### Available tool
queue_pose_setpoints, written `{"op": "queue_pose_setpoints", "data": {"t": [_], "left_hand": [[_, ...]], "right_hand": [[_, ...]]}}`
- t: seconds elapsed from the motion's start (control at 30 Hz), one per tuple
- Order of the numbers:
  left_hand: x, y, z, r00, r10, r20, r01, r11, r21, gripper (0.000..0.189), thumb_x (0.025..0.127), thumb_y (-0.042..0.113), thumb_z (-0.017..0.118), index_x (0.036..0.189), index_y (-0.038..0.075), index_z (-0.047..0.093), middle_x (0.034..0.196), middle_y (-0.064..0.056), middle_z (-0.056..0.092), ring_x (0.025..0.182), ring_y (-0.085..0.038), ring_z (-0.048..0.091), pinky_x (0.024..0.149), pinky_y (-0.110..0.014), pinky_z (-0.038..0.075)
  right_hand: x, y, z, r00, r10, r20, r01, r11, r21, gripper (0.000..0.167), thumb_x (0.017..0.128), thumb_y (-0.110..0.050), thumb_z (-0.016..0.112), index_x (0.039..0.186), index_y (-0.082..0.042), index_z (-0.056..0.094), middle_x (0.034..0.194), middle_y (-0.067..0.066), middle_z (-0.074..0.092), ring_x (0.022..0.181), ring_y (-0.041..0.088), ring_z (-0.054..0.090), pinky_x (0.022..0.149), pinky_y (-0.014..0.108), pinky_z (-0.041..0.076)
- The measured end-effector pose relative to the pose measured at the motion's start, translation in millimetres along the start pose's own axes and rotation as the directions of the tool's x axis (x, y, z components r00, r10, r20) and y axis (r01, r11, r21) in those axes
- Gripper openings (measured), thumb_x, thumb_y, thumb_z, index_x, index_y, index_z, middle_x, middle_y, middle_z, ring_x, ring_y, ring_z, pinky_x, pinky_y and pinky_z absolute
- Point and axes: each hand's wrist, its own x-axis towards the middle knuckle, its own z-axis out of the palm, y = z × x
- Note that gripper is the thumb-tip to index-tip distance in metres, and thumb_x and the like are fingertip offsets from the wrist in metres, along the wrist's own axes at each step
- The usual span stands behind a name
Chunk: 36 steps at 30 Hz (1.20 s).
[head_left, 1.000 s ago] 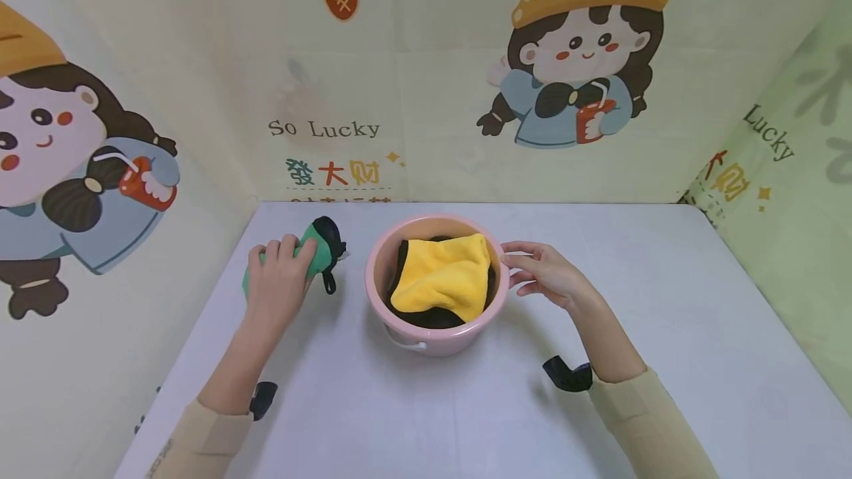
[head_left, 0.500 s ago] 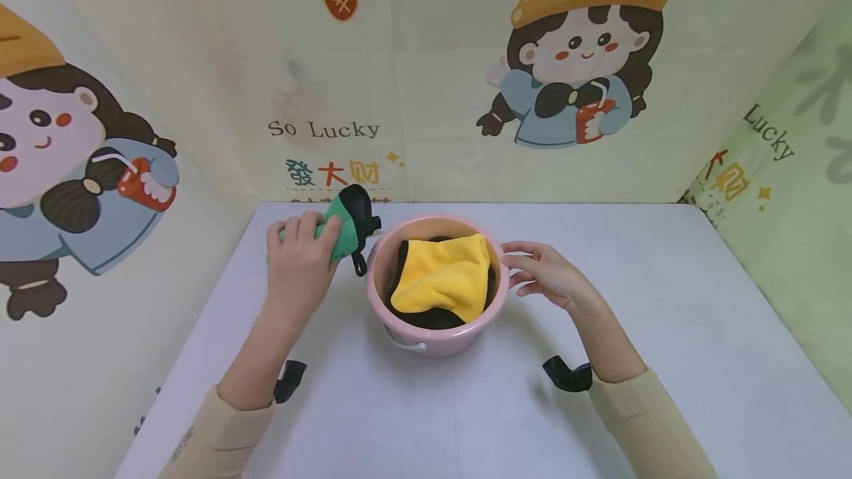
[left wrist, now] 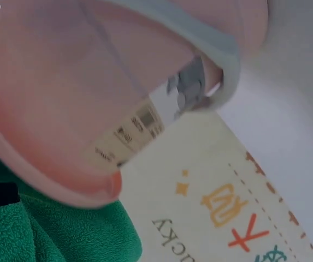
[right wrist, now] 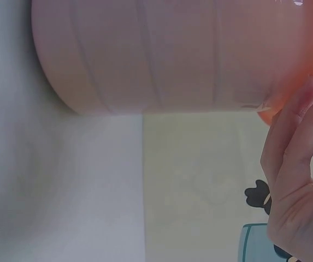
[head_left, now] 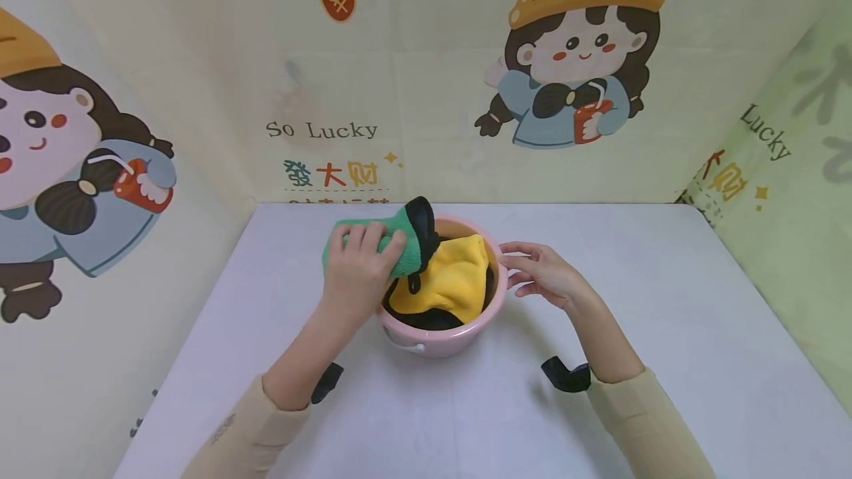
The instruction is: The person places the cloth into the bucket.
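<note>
A green plush cloth (head_left: 407,261) with black trim and a small black loop is in my left hand (head_left: 359,272), bunched under curled fingers. It hangs over the left rim of the pink bucket (head_left: 446,342). In the left wrist view the green cloth (left wrist: 90,234) shows just beyond the bucket's rim; the hand itself is out of that view. Inside the bucket lies a folded yellow cloth (head_left: 459,279) with black edging, partly covered by the green one. At the right rim, the fairly straight fingers of my right hand (head_left: 542,272) touch the bucket.
The bucket stands upright on a white table (head_left: 599,242), its pale handle (head_left: 404,342) hanging down in front. A cloth backdrop (head_left: 439,94) printed with cartoon figures and lettering rises behind and at both sides. A label (left wrist: 140,125) is on the bucket's side.
My left hand has carried the green cloth from the table's left side, up and rightward, to over the bucket. The right hand has stayed at the rim.
</note>
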Motion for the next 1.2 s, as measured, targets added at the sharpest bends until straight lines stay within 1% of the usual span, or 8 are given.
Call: {"op": "queue_pose_setpoints", "data": {"t": [0.13,0.3,0.47,0.67,0.77,0.87,1.03,1.2], "left_hand": [[2.8,11.7,6.3,0.998,0.051,0.022,-0.050,0.998,-0.036,0.016,0.082,-0.001,0.055,0.093,0.011,0.058,0.086,-0.013,0.055,0.075,-0.031,0.053,0.070,-0.045,0.045],[5.4,23.6,11.5,0.989,0.115,0.097,-0.110,0.992,-0.055,0.020,0.089,0.000,0.044,0.094,0.014,0.058,0.087,-0.010,0.056,0.078,-0.029,0.054,0.072,-0.043,0.046],[6.3,31.9,16.0,0.967,0.171,0.187,-0.159,0.984,-0.073,0.016,0.088,0.004,0.053,0.097,0.016,0.058,0.090,-0.008,0.055,0.080,-0.025,0.055,0.077,-0.041,0.046],[6.6,39.5,22.0,0.930,0.233,0.286,-0.205,0.971,-0.122,0.015,0.087,0.013,0.060,0.101,0.019,0.056,0.093,-0.006,0.055,0.082,-0.023,0.053,0.078,-0.039,0.046],[6.9,41.7,25.0,0.903,0.259,0.343,-0.212,0.962,-0.170,0.019,0.086,0.017,0.063,0.103,0.019,0.056,0.094,-0.005,0.054,0.083,-0.023,0.052,0.079,-0.039,0.045],[7.2,43.6,27.3,0.866,0.281,0.413,-0.211,0.955,-0.207,0.024,0.084,0.020,0.065,0.106,0.020,0.055,0.097,-0.004,0.054,0.086,-0.023,0.052,0.081,-0.038,0.044],[9.1,46.7,29.9,0.792,0.302,0.530,-0.213,0.951,-0.224,0.031,0.084,0.028,0.066,0.110,0.024,0.051,0.101,-0.002,0.053,0.090,-0.021,0.051,0.081,-0.037,0.042],[10.8,48.3,32.5,0.716,0.319,0.620,-0.215,0.947,-0.239,0.039,0.081,0.039,0.066,0.115,0.027,0.050,0.108,-0.001,0.052,0.093,-0.021,0.050,0.079,-0.038,0.043]], "right_hand": [[0.0,0.5,-0.2,1.000,0.003,0.003,-0.003,1.000,0.005,0.053,0.089,-0.023,0.059,0.132,0.001,0.040,0.083,0.000,0.065,0.064,0.012,0.062,0.056,0.021,0.052],[-0.6,0.2,0.0,1.000,0.008,-0.005,-0.008,1.000,-0.002,0.051,0.090,-0.023,0.058,0.132,0.000,0.040,0.082,0.000,0.065,0.064,0.012,0.062,0.056,0.022,0.052],[-1.2,-0.7,-0.4,1.000,-0.005,0.008,0.005,1.000,-0.005,0.052,0.090,-0.023,0.057,0.131,0.002,0.039,0.082,0.000,0.065,0.063,0.012,0.062,0.056,0.021,0.052],[-1.2,-0.8,-1.1,1.000,-0.008,0.016,0.008,1.000,-0.001,0.053,0.090,-0.022,0.057,0.132,0.005,0.037,0.082,0.000,0.065,0.064,0.012,0.061,0.056,0.021,0.052],[-0.9,-0.7,-1.1,1.000,-0.009,0.019,0.009,1.000,0.001,0.052,0.090,-0.021,0.056,0.132,0.005,0.037,0.083,0.000,0.065,0.064,0.012,0.062,0.056,0.021,0.052],[-0.6,-0.6,-0.8,1.000,-0.011,0.021,0.011,1.000,0.007,0.052,0.091,-0.021,0.056,0.131,0.005,0.037,0.083,0.000,0.065,0.065,0.012,0.062,0.056,0.020,0.052],[-0.2,0.4,-1.3,1.000,-0.015,0.016,0.015,1.000,-0.003,0.053,0.091,-0.022,0.056,0.132,0.005,0.037,0.084,0.000,0.065,0.065,0.012,0.062,0.056,0.021,0.052],[0.5,1.4,-1.7,1.000,-0.015,0.017,0.015,1.000,-0.008,0.054,0.090,-0.023,0.057,0.132,0.005,0.037,0.083,0.000,0.065,0.064,0.011,0.062,0.057,0.021,0.052]]}}
